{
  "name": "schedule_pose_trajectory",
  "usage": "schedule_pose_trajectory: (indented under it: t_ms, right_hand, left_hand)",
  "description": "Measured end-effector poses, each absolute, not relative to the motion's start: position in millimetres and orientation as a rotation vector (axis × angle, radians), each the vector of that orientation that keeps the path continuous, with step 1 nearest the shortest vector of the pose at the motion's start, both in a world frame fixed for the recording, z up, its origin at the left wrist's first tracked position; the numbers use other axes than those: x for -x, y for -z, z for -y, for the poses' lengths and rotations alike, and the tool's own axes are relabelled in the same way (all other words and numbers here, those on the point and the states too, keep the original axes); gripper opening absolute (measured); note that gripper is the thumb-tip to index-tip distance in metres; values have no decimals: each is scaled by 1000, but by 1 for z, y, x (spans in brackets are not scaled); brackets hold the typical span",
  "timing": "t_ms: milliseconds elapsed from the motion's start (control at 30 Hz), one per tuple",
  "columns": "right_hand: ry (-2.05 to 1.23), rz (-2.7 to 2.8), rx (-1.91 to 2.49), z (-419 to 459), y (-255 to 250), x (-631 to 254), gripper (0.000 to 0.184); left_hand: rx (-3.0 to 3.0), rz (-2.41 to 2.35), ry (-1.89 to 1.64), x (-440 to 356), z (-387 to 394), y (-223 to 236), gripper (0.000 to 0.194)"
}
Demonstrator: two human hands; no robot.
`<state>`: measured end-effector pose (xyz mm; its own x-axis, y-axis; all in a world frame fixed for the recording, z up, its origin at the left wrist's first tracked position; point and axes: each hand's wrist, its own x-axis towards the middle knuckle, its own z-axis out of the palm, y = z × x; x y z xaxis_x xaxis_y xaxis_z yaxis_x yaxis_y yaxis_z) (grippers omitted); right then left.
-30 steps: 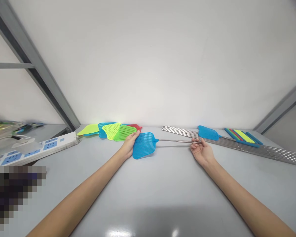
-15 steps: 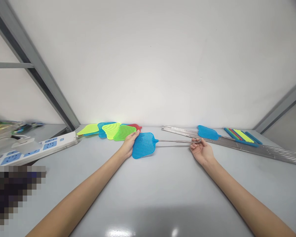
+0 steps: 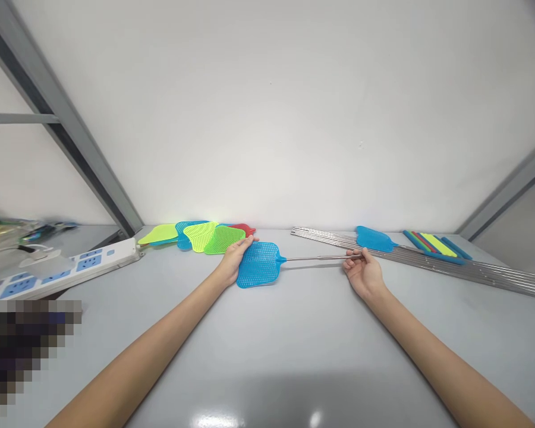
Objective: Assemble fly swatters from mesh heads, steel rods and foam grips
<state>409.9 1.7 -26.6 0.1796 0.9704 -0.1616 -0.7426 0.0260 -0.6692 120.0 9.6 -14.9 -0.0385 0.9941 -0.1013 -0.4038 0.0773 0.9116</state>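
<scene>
Grey tabletop (image 3: 267, 339) stretching toward me, giving room nearside; steel rods (image 3: 481, 273) crowding beyond my right hand (image 3: 365, 275). Blue swatter head (image 3: 258, 265) sitting between hands, left hand (image 3: 232, 261) gripping its edge (thin mesh probably bending, so squeezing lightly). Right fingers pinching slim rod (image 3: 303, 258), best holding straight.

Left hand (image 3: 232, 263): grips a blue mesh head (image 3: 258, 266) at its 10 o'clock edge.
Right hand (image 3: 364, 274): fingers around the metal shaft (image 3: 303, 258), toward 3 o'clock.
Overlapping heads (image 3: 200, 236): yellow, green, blue, red, at 10 o'clock.
Loose rods (image 3: 414, 260): 3 o'clock, second blue head (image 3: 375, 239) on them.
Power strip (image 3: 74, 268): 9 o'clock.
</scene>
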Motion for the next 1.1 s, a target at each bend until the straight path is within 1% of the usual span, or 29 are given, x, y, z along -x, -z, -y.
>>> schedule_pose_trajectory:
  t_ms: [300,867,1100]
  right_hand:
    - [-1323,389,755,-1,26,-410,29]
    - [-1311,369,771,-2,27,-410,28]
    - [-1315,353,770,-3,26,-410,29]
  left_hand:
    - [-828,-1001,-1356,-120,-9,14,25]
    - [-915,-1012,-1305,-119,-9,18,29]
    - [-897,-978,-1228,-124,-1,11,23]
